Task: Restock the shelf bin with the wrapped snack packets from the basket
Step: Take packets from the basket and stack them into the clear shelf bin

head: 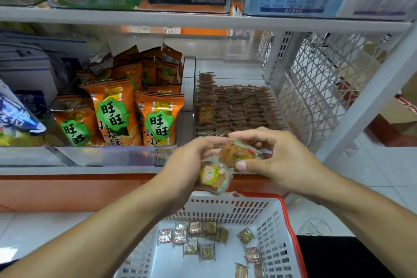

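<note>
My left hand [187,162] holds a small stack of wrapped snack packets [214,176] in front of the shelf edge. My right hand [270,153] pinches the top packet [237,153] of that stack between thumb and fingers. Just behind both hands stands the clear shelf bin [302,106], holding neat rows of the same brown packets [237,106]. Below my hands sits the white basket with a red rim [291,221]; several loose wrapped packets [198,237] lie on its floor.
Orange snack bags [117,110] fill the clear bin to the left. Blue-and-white packs [20,110] sit at far left. A shelf above [203,19] carries boxed goods. A white mesh side panel [327,79] closes the shelf on the right; tiled floor lies beyond.
</note>
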Action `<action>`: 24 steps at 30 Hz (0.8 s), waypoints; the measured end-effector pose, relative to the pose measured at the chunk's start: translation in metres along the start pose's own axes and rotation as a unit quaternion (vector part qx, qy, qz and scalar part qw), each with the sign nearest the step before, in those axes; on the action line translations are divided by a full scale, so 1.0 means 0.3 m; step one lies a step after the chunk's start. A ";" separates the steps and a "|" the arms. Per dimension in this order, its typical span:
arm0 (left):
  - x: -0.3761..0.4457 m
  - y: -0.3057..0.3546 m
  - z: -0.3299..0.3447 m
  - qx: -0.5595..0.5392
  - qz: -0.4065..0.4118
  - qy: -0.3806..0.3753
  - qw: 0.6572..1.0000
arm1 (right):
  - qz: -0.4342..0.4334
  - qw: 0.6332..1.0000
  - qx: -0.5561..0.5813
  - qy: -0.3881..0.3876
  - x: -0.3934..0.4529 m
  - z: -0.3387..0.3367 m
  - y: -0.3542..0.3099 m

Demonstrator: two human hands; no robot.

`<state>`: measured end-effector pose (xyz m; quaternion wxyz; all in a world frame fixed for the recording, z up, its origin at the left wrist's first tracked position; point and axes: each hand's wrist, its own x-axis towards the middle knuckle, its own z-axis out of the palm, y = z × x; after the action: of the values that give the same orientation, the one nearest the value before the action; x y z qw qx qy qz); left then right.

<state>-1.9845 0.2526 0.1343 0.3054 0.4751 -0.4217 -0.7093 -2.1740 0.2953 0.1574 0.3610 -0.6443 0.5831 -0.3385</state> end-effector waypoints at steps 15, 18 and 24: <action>-0.035 -0.015 0.012 -0.069 0.168 0.048 0.982 | 0.114 0.936 0.328 -0.060 -0.015 0.045 0.011; -0.037 -0.015 0.027 -0.094 0.161 0.052 0.981 | 0.124 0.937 0.319 -0.068 -0.018 0.080 0.001; -0.040 -0.022 0.053 -0.054 0.176 0.028 0.983 | 0.114 0.928 0.339 -0.100 -0.011 0.098 -0.015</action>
<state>-1.9950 0.2705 0.1366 0.4622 0.3957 -0.4507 -0.6532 -2.1469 0.3010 0.1463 0.6506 -0.4431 0.4638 -0.4065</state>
